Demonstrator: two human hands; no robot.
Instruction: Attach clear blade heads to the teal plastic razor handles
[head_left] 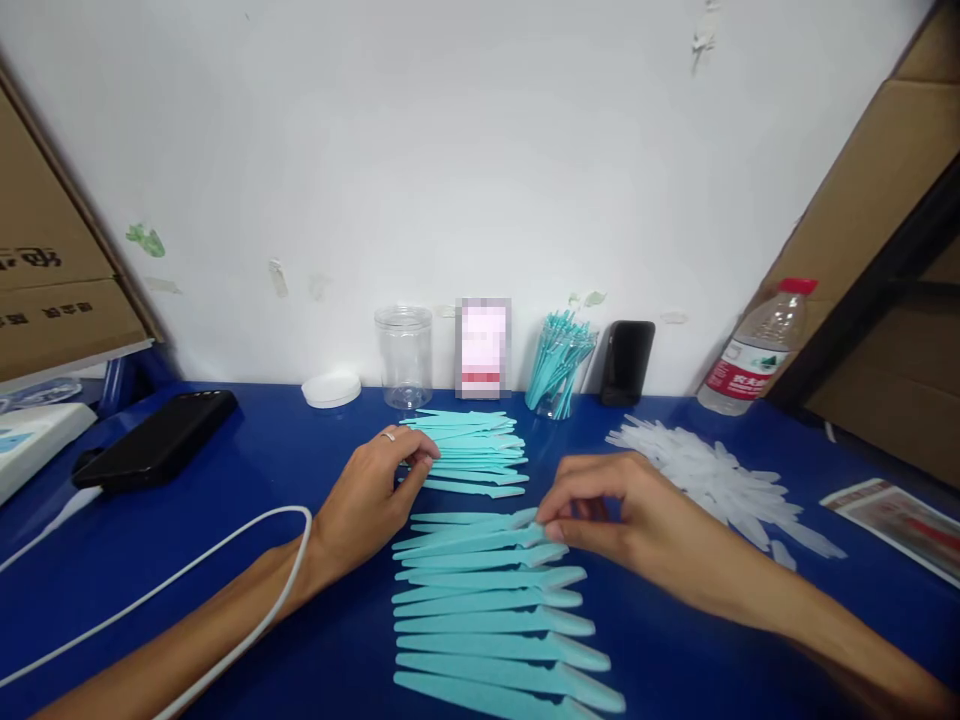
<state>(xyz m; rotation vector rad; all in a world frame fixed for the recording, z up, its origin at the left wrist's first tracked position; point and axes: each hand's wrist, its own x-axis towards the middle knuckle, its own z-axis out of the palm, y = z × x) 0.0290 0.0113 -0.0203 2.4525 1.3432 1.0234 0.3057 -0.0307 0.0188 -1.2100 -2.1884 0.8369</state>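
Turquoise eyebrow razors lie on the blue table in two groups. The nearer row [480, 620] is spread out, with the blade ends to the right. Behind it is a tighter pile of razors [480, 450]. My right hand [611, 500] pinches the blade end of an eyebrow razor [480, 540] at the far end of the near row. My left hand [386, 485] is at the left ends of the far pile, thumb and fingers closed together. Whether a razor is between those fingertips is hidden.
Translucent white plastic pieces [712, 480] are heaped at right. Along the wall stand a white lid [331, 390], a clear jar [405, 360], a blurred card [484, 350], a jar of turquoise sticks [559, 370], a black phone [628, 362] and a bottle [757, 350]. A white cable [300, 540] crosses my left forearm.
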